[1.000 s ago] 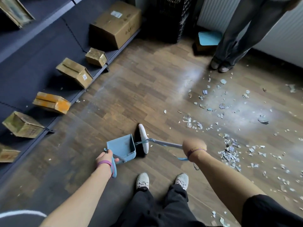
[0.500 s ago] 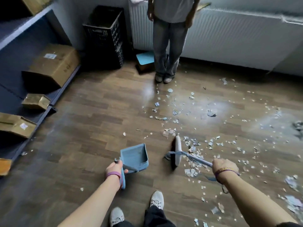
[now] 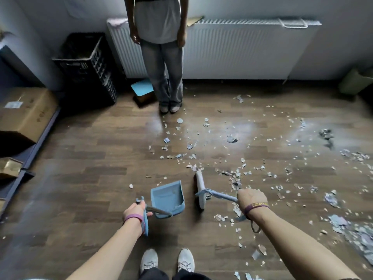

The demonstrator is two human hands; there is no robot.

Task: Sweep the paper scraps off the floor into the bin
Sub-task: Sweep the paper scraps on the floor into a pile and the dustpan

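Sweeping barely begun, dustpan empty.

The left hand (image 3: 135, 211) has its fingers wrapped on the blue plastic dustpan (image 3: 167, 198); the right hand (image 3: 250, 199) grips the white-headed broom (image 3: 200, 189). Torn paper scraps (image 3: 234, 178) litter the wooden floor (image 3: 90, 158) rightward; next, drag them panward.

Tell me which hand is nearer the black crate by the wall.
Left. The left hand sits below the black crate on the same side; the right hand is farther off, across the dustpan.
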